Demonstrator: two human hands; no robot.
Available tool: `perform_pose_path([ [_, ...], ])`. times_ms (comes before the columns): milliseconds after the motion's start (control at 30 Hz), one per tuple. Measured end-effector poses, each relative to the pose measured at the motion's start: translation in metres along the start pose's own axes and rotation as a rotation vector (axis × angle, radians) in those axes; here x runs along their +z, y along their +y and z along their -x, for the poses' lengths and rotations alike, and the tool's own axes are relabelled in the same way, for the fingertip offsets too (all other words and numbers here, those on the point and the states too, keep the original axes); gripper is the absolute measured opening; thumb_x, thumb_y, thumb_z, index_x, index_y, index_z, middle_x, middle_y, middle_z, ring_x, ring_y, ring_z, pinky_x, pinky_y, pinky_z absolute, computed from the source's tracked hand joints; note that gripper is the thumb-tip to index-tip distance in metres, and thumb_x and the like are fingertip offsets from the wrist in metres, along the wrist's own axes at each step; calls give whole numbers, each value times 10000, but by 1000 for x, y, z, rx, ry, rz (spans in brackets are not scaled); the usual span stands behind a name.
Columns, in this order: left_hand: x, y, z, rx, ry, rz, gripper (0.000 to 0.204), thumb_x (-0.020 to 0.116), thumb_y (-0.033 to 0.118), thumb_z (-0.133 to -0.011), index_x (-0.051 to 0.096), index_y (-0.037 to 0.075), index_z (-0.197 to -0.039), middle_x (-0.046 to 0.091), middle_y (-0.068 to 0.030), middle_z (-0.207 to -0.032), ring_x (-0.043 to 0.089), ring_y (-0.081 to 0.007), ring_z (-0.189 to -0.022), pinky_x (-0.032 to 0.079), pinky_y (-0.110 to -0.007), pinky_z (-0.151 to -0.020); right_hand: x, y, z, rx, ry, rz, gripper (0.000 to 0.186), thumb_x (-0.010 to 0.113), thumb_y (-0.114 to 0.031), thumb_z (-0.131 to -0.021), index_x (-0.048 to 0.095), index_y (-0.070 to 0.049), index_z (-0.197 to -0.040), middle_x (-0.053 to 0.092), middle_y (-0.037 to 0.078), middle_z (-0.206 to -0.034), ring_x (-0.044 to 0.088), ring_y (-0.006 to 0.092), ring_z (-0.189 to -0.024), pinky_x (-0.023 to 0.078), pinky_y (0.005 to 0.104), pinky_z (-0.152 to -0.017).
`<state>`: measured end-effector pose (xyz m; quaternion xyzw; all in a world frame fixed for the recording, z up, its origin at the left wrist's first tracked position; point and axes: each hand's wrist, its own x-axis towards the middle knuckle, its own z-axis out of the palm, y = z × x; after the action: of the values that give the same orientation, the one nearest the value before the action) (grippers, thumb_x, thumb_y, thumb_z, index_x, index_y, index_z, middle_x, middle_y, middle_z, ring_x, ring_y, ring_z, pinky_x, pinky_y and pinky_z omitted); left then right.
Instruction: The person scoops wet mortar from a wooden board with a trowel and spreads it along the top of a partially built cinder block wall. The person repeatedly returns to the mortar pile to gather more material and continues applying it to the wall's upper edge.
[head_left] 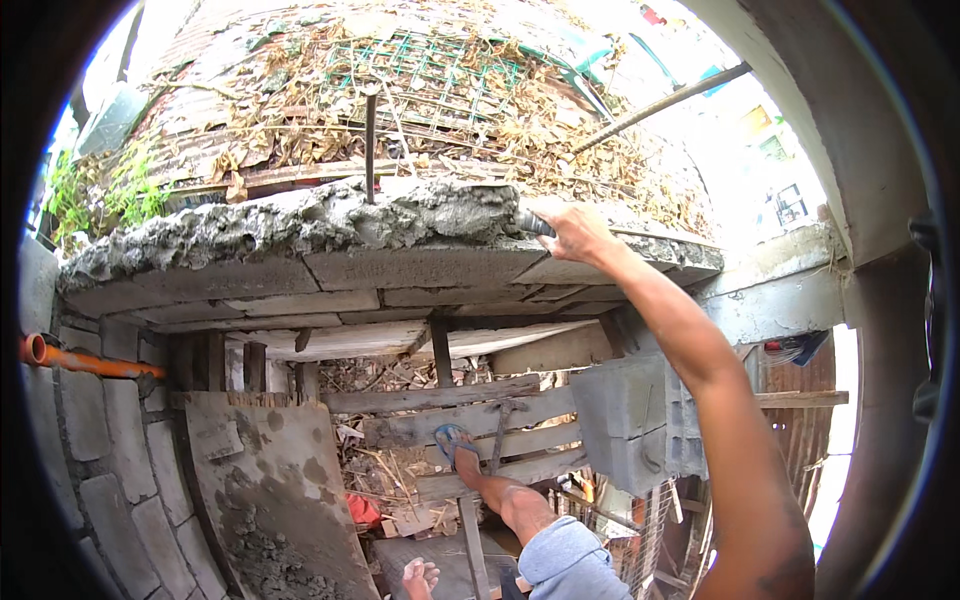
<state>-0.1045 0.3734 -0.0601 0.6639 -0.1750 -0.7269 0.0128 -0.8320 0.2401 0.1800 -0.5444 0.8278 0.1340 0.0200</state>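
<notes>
My right hand (pixel 578 232) is closed around a short dark grey tool handle (pixel 534 222) at the top of the block wall (pixel 420 267). The rest of that tool is hidden by my hand and the mortar. Thick wet mortar (pixel 330 222) lies in a rough band along the wall's top, its right end beside the handle. Low in the view, my left hand (pixel 420 578) shows only in part, with its fingers curled in and nothing visible in them. It is nearest to a mortar-stained board (pixel 265 480) that carries a loose heap of mortar (pixel 275 560).
Steel bars (pixel 370 150) jut up from the wall. Beyond it, dry leaves cover a roof (pixel 270 130). My sandalled foot (pixel 456 440) stands on wooden planks (pixel 530 410) with gaps between them. Grey hollow blocks (pixel 630 415) stand at right; an orange pipe (pixel 90 362) protrudes at left.
</notes>
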Motion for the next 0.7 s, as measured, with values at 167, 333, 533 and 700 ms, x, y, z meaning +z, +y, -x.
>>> perform_pose_path([
  [167, -28, 2, 2, 35, -17, -54, 231, 607, 226, -938, 596, 151, -1156, 684, -37, -911, 639, -132, -710, 477, -246, -562, 44, 29, 41, 55, 284, 5, 476, 671, -117, -794, 605, -151, -1264, 673, 117, -765, 640, 231, -604, 551, 362, -570],
  [333, -55, 4, 5, 30, 47, -92, 232, 606, 217, -934, 593, 150, -1156, 682, -37, -908, 636, -132, -708, 472, -243, -560, 22, 6, 92, 177, 489, 42, 454, 677, -61, -757, 639, -143, -1202, 669, 61, -841, 665, 241, -686, 552, 355, -600],
  [533, -50, 11, -9, 28, 24, -129, 234, 605, 207, -930, 590, 148, -1156, 679, -37, -903, 632, -131, -705, 466, -241, -557, 22, -14, 110, 170, 712, 259, 412, 653, -106, -759, 667, -208, -1158, 586, 27, -812, 605, 209, -660, 482, 356, -532],
  [700, -59, 19, -14, 54, -5, -176, 236, 604, 198, -926, 588, 146, -1156, 677, -37, -899, 630, -131, -703, 460, -238, -555, 15, -30, 138, 398, 509, 89, 401, 730, -209, -747, 672, -191, -1144, 618, 41, -851, 617, 217, -682, 500, 359, -556],
])
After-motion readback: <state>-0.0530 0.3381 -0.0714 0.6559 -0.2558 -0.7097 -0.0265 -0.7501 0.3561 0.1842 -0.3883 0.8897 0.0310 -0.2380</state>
